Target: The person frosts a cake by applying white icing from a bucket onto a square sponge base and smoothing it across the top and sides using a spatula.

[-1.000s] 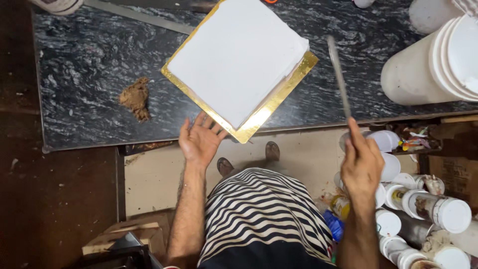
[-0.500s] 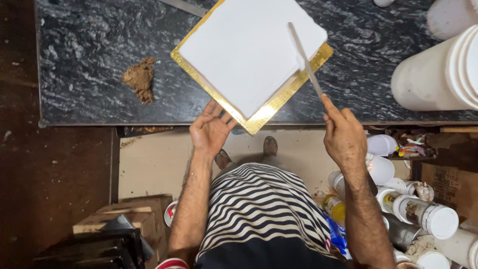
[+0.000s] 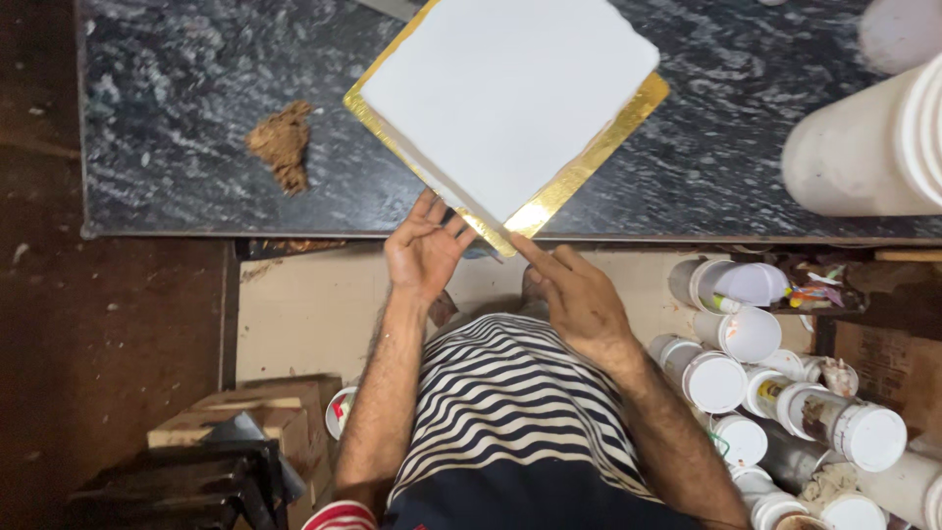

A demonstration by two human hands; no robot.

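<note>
A square white-frosted cake (image 3: pixel 505 93) sits on a gold square board (image 3: pixel 599 147), turned corner-on to me on the black marble counter (image 3: pixel 177 88). My left hand (image 3: pixel 424 253) rests its fingertips on the board's near-left edge. My right hand (image 3: pixel 577 299) is just below the board's near corner, index finger stretched towards it. It grips a long thin palette knife (image 3: pixel 453 196), whose grey blade lies along the cake's near-left side; most of the knife is hard to make out.
A lump of brown crumbs (image 3: pixel 281 147) lies on the counter at the left. Big white buckets (image 3: pixel 868 147) stand at the right end. Below the counter are several white lidded tubs (image 3: pixel 756 378) at the right and a cardboard box (image 3: pixel 245 422) at the left.
My right hand brought the palette knife down from the right, across the cake top, to the cake's near-left side. My left hand moved up onto the board's edge.
</note>
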